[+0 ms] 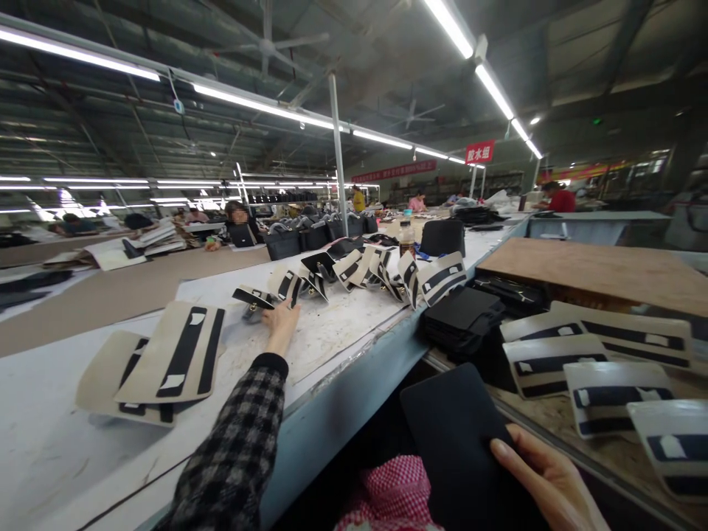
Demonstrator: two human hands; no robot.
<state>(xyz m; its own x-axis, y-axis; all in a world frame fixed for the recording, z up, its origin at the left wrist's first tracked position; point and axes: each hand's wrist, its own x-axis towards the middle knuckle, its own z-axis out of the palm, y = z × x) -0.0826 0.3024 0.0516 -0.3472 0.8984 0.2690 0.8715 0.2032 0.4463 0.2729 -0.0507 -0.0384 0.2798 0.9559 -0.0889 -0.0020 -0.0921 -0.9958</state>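
My right hand (545, 472) grips a flat black panel (462, 435) with rounded corners by its right edge, thumb on top, over my lap. My left hand (281, 323) is stretched out over the white-covered table, thumb and fingers apart. Its fingertips are at the lower edge of a cream panel with black strips (285, 282); whether they pinch it is hard to see. Just left of them lies a dark piece with a small metal fitting (253, 298). A row of similar cream panels (442, 278) stands tilted along the table to the right.
Two larger cream panels (177, 354) overlap on the table's left. To my right are a stack of black panels (462, 313), several cream panels (556, 365) and a brown board (608, 269). A jar (406, 237) stands farther back. Another person (240, 221) sits across the table.
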